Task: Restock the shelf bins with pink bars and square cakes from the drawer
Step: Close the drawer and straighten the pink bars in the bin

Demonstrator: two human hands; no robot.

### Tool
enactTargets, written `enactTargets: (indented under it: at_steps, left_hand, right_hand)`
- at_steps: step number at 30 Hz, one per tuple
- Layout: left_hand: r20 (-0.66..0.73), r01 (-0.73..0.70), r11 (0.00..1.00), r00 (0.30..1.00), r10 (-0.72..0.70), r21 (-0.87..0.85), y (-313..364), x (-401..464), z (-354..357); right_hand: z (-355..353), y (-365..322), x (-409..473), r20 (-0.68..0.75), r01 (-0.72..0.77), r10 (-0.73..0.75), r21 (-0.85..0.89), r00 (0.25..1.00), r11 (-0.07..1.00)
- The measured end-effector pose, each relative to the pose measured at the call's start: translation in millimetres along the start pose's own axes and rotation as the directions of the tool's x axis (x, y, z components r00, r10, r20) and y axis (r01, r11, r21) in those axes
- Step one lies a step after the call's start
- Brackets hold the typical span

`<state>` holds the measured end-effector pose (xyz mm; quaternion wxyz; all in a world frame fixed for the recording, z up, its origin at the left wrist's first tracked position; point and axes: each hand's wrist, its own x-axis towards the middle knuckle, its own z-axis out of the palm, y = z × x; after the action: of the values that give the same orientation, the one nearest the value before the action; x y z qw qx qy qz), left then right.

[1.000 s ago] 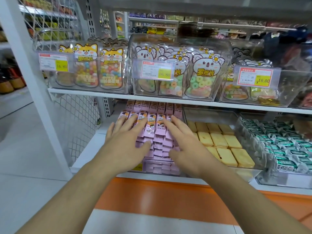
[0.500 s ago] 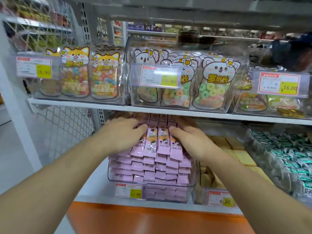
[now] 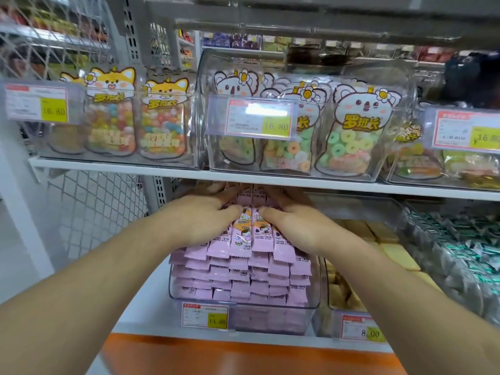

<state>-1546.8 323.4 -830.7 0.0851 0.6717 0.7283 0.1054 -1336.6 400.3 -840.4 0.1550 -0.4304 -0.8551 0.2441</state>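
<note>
A clear bin (image 3: pixel 243 312) on the lower shelf is piled high with pink bars (image 3: pixel 243 255) in pink wrappers. Both my hands lie flat on the top layer of bars, fingers reaching back under the shelf above. My left hand (image 3: pixel 197 220) presses the left side of the pile; my right hand (image 3: pixel 295 223) presses the right side. The fingertips are partly hidden by the upper shelf board. Just to the right, a second clear bin (image 3: pixel 328 307) holds yellow square cakes (image 3: pixel 389 247). No drawer is in view.
The white upper shelf (image 3: pixel 270 177) hangs low over the bins and carries clear tubs of candy bags (image 3: pixel 351 131) with price tags. A bin of green-wrapped sweets (image 3: pixel 465 255) sits far right. Wire mesh (image 3: pixel 89 207) closes the left side; an orange panel (image 3: pixel 243 355) runs below.
The view has dropped and come closer to the shelf. Both hands have slid farther back over the pink bars, going from spread on the front of the pile to pressing deep under the upper shelf.
</note>
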Motion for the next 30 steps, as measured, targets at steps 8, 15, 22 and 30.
enactTargets:
  at_steps: [8,15,22,30]
  left_hand:
    - [0.005,0.018,0.999,1.000,-0.019,0.043,3,-1,-2]
    - [-0.016,-0.008,0.999,1.000,0.008,0.042,1,1,-4]
    - [-0.047,-0.010,1.000,0.999,0.011,0.016,8,-11,-5]
    - [-0.090,0.037,0.994,0.996,-0.027,0.105,33,-36,-11]
  right_hand:
    - [1,-6,0,0.002,0.000,0.000,-0.066,1.000,0.998]
    - [1,-1,-1,-0.034,-0.005,0.008,0.065,0.999,0.998]
    - [-4,3,-8,-0.031,0.000,0.004,0.116,0.999,0.993]
    - [-10,5,-17,0.003,-0.112,0.115,0.233,0.993,0.966]
